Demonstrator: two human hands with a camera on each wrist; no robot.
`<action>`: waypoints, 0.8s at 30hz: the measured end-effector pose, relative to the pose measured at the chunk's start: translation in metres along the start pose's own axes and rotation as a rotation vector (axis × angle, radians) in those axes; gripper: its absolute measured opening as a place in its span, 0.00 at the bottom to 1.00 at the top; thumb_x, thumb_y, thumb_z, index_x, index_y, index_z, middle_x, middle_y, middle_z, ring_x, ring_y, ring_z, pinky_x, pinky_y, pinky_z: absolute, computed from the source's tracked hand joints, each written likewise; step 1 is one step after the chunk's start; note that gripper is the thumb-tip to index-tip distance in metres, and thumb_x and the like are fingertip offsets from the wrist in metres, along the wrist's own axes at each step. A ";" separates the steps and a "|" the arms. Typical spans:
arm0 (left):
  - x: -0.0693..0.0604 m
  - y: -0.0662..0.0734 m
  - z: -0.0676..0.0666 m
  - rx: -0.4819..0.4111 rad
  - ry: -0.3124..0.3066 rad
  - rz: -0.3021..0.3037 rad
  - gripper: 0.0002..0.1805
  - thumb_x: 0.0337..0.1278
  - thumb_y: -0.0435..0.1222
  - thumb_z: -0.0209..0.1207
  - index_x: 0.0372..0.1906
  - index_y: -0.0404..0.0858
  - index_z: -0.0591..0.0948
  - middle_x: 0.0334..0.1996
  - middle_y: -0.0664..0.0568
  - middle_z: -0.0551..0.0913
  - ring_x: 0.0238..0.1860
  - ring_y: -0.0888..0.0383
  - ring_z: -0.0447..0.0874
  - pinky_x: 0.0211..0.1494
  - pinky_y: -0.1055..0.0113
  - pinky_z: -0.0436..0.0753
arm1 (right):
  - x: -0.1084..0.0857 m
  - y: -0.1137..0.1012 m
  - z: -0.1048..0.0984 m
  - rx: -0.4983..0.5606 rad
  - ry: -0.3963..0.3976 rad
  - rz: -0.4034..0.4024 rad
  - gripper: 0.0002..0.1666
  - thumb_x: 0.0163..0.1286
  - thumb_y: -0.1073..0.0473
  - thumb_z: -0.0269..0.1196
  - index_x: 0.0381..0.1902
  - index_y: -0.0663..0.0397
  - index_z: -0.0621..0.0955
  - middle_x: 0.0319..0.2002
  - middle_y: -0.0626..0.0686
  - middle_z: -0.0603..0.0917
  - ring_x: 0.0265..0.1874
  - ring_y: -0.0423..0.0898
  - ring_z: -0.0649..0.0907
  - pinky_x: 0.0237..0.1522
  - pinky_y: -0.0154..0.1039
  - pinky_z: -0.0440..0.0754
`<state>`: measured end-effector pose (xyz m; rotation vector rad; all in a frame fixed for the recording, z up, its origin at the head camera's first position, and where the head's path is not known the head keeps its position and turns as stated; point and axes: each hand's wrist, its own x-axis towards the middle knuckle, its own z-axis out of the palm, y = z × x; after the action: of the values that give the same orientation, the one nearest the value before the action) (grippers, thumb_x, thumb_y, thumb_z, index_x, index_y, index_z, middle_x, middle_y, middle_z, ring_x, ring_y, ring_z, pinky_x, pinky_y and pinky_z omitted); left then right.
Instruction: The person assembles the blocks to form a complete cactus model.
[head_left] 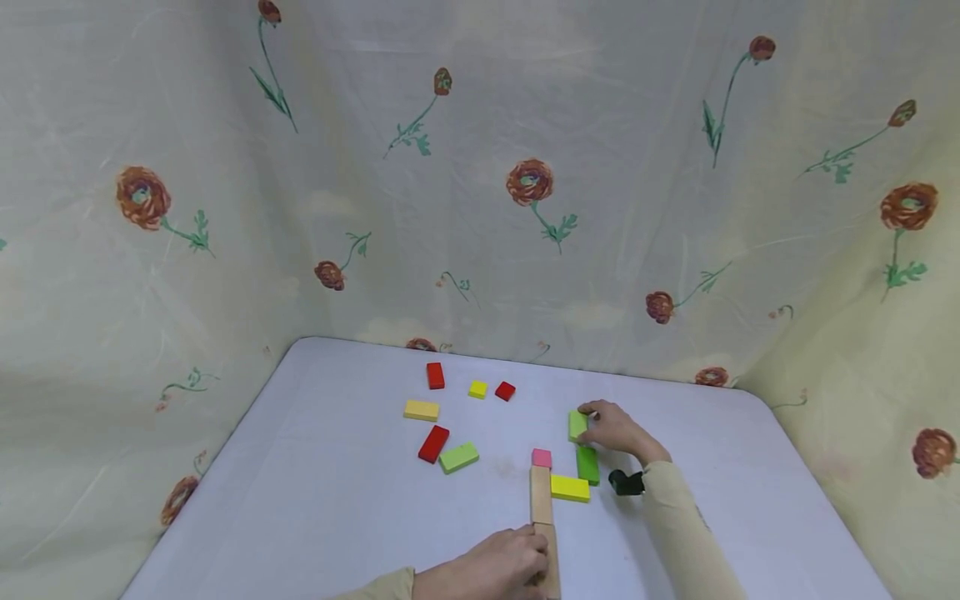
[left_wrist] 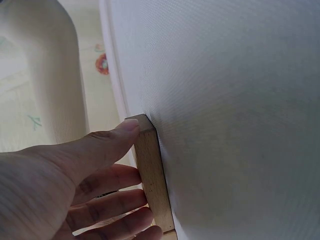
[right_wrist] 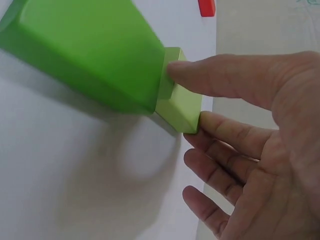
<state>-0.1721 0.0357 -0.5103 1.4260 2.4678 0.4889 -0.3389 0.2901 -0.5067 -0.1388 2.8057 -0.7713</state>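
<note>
While left fingers (left_wrist: 115, 204) grip a wooden block (left_wrist: 154, 175), light green block (right_wrist: 185, 107) between right fingers (right_wrist: 235, 134) and thumb (right_wrist: 225, 75), pinched

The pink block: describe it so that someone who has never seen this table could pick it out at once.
On the white table, find the two wooden blocks lined up end to end at the left hand. The pink block sits at the row's far end. It is the only pink one and plainly shorter than the wooden blocks.
</note>
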 end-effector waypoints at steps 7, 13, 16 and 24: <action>-0.001 0.003 -0.002 -0.001 -0.003 -0.007 0.12 0.56 0.47 0.65 0.42 0.47 0.87 0.35 0.64 0.80 0.34 0.74 0.69 0.37 0.84 0.73 | -0.001 0.007 -0.001 -0.012 0.012 0.010 0.35 0.58 0.56 0.69 0.62 0.62 0.74 0.59 0.65 0.75 0.52 0.58 0.75 0.57 0.57 0.74; -0.001 0.002 -0.002 0.008 0.000 -0.003 0.12 0.56 0.47 0.65 0.41 0.46 0.87 0.35 0.63 0.80 0.34 0.74 0.69 0.37 0.84 0.73 | 0.000 0.014 0.001 0.002 0.028 0.020 0.33 0.60 0.54 0.68 0.62 0.60 0.74 0.59 0.63 0.75 0.53 0.57 0.75 0.57 0.57 0.74; -0.001 0.002 -0.002 0.007 0.004 0.004 0.11 0.57 0.46 0.65 0.41 0.46 0.87 0.35 0.63 0.80 0.34 0.74 0.69 0.37 0.84 0.73 | -0.002 0.015 0.000 0.014 0.021 0.021 0.33 0.59 0.55 0.68 0.62 0.61 0.74 0.59 0.63 0.75 0.53 0.57 0.75 0.57 0.58 0.74; 0.000 0.000 0.000 0.013 0.003 0.003 0.11 0.57 0.47 0.64 0.41 0.47 0.87 0.35 0.64 0.80 0.34 0.74 0.69 0.36 0.84 0.73 | -0.003 0.019 -0.003 0.018 0.002 0.006 0.34 0.59 0.55 0.68 0.62 0.60 0.74 0.59 0.64 0.75 0.55 0.59 0.74 0.57 0.58 0.73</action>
<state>-0.1717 0.0355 -0.5099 1.4353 2.4756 0.4773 -0.3369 0.3080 -0.5133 -0.1261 2.7986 -0.7954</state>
